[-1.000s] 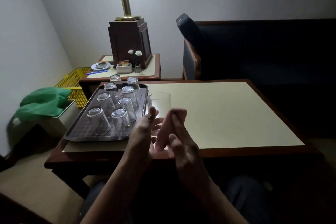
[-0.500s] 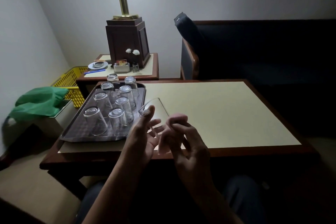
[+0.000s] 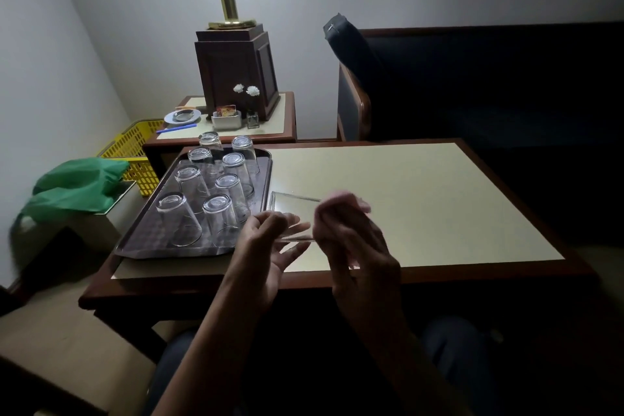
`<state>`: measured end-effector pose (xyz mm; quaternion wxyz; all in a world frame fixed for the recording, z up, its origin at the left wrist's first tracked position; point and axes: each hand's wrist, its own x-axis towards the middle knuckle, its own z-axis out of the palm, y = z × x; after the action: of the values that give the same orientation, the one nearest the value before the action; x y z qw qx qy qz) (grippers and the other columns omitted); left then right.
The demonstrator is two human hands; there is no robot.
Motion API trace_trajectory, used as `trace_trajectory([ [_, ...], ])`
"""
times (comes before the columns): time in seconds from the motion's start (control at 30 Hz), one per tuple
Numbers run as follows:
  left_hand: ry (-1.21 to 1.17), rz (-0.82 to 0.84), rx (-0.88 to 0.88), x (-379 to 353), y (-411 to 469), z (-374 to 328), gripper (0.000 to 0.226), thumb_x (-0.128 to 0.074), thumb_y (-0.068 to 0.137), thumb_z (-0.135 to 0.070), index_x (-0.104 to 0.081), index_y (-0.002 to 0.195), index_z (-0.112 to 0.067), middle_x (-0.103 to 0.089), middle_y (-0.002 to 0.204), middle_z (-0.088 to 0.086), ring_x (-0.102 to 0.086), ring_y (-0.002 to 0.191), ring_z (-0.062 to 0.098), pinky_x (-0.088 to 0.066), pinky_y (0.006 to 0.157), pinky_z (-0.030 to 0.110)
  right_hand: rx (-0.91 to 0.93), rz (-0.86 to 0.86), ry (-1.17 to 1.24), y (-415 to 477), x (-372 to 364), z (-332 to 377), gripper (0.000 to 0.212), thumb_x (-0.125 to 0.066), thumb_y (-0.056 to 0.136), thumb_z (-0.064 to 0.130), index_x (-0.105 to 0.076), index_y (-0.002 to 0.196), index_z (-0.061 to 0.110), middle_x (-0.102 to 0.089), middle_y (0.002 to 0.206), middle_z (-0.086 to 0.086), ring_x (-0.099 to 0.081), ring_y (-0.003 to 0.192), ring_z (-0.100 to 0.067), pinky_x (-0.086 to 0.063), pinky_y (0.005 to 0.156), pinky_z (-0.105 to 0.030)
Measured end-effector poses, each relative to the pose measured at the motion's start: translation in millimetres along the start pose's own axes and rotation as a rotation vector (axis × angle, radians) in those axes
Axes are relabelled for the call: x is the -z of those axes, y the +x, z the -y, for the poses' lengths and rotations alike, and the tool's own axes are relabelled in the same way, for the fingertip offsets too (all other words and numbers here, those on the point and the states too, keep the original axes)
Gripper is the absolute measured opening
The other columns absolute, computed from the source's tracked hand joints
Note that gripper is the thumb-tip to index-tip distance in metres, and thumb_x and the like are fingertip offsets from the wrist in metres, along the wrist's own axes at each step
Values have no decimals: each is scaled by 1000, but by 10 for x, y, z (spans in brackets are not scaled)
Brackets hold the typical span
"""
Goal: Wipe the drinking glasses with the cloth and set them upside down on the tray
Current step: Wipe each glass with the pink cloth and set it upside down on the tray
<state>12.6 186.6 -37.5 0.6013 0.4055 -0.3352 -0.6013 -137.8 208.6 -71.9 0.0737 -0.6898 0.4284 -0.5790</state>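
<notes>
- Drinking glass [image 3: 293, 218]: clear, smooth and tapered, tilted in mid-air over the cream worktop [image 3: 422, 199], just beside the tray [image 3: 145, 238].
- My left grip [image 3: 270, 246] cradles it. My right grip [image 3: 351, 240] is curled at its end, and I cannot tell whether it holds the cloth.
- Eight glasses [image 3: 219, 216] stand inverted on the dark, textured tray. I judge this one mid-wipe and the last left.

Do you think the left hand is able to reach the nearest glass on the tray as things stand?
Probably yes: the left hand is just beside the tray glass with nothing between, though it holds another glass.
</notes>
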Motion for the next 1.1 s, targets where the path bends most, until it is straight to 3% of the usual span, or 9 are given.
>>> trace_trajectory([
  [0.07,-2,78,27,68,6,-53,54,-71,69,-12,-49,118,-8,-65,111,19,-75,98,25,-64,84,40,-51,121,93,139,94,-92,29,-68,101,18,-69,130,23,-62,142,15,-61,128,-5,-59,98,-33],
  [0.23,36,330,-45,164,-26,-78,78,-78,67,2,-46,139,-2,-63,138,22,-62,130,35,-54,106,43,-859,465,881,530,321,-110,45,-55,102,47,-62,135,18,-72,126,-11,-72,99,-25,-58,74,-35],
  [0.33,465,418,-242,222,-55,-157,80,-81,76,7,-49,146,-13,-59,147,3,-56,137,23,-52,107,43,-1017,577,1035,614,438,-222,41,-52,105,40,-63,130,9,-70,128,-18,-64,109,-38,-52,76,-39],
  [0.47,715,383,-131,242,-44,-222,93,-87,76,-4,-45,150,-43,-57,140,3,-70,108,30,-62,90,42,-898,581,989,603,528,-332,50,-56,104,41,-54,134,2,-63,123,-32,-66,99,-47,-57,67,-35],
  [0.63,264,238,369,67,2,-290,65,-79,86,-44,-57,136,-9,-60,129,29,-69,82,33,-63,72,34,-536,291,447,517,458,-158,46,-87,80,32,-67,122,25,-72,119,-5,-75,102,-21,-65,78,-37],
  [0.73,314,264,164,86,29,-325,50,-79,85,-20,-62,130,-6,-58,134,31,-65,95,37,-64,83,39,-441,386,399,489,498,-163,46,-89,83,20,-70,124,30,-72,121,-1,-74,104,-19,-65,81,-35],
  [0.9,561,596,-296,210,15,-403,59,-83,71,15,-60,124,6,-57,147,12,-56,133,37,-50,110,52,-774,698,725,514,579,-258,51,-78,84,35,-65,133,34,-69,132,-11,-71,116,-35,-60,95,-49],
  [1.0,515,646,-233,234,14,-339,77,-76,77,18,-50,146,-4,-52,153,11,-53,133,44,-48,110,58,-825,705,988,379,521,-328,51,-75,88,34,-63,137,23,-66,134,-19,-66,117,-41,-50,97,-55],
  [1.1,443,434,-51,184,-5,-215,83,-84,84,-12,-44,154,-29,-56,147,5,-65,125,29,-57,102,41,-803,538,949,329,456,-289,52,-80,85,34,-66,134,27,-68,132,-15,-69,117,-37,-56,95,-50],
])
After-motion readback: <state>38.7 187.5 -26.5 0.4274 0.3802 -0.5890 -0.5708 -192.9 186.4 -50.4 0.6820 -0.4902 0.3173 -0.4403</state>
